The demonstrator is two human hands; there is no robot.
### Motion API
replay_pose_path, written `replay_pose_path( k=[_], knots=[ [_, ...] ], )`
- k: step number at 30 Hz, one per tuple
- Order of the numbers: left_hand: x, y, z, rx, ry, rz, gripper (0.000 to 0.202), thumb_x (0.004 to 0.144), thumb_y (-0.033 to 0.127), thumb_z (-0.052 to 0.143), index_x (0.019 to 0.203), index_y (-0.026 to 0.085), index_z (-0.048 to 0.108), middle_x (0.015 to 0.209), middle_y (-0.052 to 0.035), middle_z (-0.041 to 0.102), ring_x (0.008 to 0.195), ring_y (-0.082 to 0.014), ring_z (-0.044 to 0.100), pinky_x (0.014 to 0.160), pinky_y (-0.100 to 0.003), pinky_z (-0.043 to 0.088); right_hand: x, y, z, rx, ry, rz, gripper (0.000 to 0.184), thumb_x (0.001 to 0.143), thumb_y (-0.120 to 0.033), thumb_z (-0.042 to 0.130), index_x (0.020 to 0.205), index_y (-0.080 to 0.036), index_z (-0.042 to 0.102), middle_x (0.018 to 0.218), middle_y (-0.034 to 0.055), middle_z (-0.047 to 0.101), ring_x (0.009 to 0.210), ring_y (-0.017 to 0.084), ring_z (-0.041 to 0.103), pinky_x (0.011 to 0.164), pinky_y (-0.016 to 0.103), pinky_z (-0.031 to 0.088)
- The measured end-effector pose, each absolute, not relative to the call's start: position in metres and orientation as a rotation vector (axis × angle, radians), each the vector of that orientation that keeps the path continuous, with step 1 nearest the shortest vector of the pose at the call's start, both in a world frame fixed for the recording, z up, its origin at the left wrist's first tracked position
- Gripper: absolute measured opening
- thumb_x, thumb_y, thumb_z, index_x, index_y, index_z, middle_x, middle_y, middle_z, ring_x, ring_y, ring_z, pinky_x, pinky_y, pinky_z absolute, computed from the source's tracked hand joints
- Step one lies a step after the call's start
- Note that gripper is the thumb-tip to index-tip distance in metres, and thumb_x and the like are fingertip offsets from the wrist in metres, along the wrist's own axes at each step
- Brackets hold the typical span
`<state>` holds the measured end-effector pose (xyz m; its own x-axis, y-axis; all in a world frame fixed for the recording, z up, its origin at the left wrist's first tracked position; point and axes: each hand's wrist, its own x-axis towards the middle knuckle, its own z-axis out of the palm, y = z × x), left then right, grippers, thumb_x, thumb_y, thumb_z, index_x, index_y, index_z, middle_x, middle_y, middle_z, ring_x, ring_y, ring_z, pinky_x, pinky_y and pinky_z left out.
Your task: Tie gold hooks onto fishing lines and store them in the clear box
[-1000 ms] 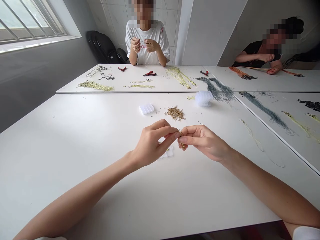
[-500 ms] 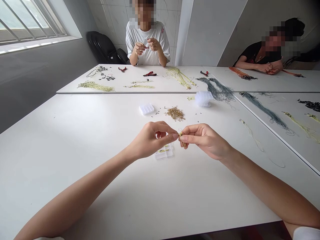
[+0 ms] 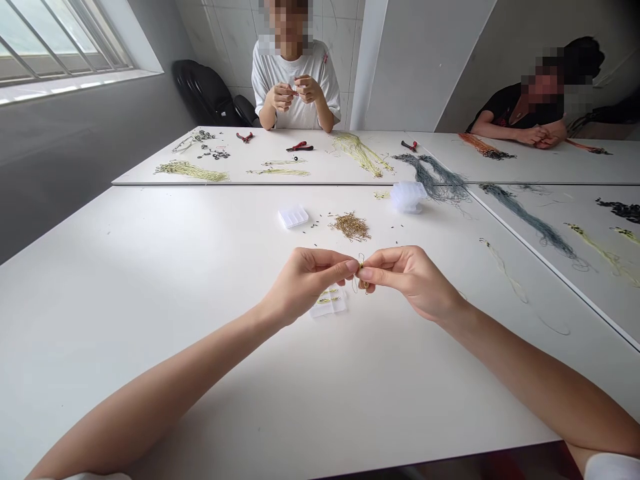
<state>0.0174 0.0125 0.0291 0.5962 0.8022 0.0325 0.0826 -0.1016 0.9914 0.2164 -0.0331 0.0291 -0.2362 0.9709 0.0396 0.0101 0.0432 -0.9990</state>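
My left hand (image 3: 307,280) and my right hand (image 3: 413,273) meet above the table, each closed in a pinch. Between the fingertips is a small coil of yellow fishing line (image 3: 365,285). My right thumb and fingers grip the coil. My left thumb and forefinger pinch a thin strand of the same line, and a fine loop stands up above the tips. The fingers hide much of the coil. Below my left hand lies a clear compartment box (image 3: 336,309) with small yellow coils inside, partly covered by the hand.
A heap of small gold-coloured metal pieces (image 3: 352,227) lies beyond my hands. A clear box (image 3: 293,217) stands left of it, stacked clear boxes (image 3: 407,198) to the right. Bundles of grey-green line (image 3: 530,217) lie farther right. Across the table, a person in white (image 3: 295,83) works near red-handled pliers (image 3: 300,147).
My left fingertips have shifted slightly and are now closer against my right ones. A thin loop of line now shows below and above the pinch. The coil stays in my right hand.
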Motion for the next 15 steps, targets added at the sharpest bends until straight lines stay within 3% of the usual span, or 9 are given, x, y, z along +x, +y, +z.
replay_pose_path(
  k=[15],
  knots=[
    [0.028,-0.003,0.015,1.507,0.778,0.890,0.022,0.088,0.037,0.064,0.095,0.021,0.077,0.080,-0.0050,0.072,0.078,-0.0159,0.059,0.072,-0.031,0.050,0.204,-0.041,0.023,-1.153,-1.395,1.112,0.016,0.078,-0.036,0.075,0.079,-0.020,0.077,0.074,0.0047,0.070,0.072,0.019,0.063,0.071,0.036,0.053]
  ],
)
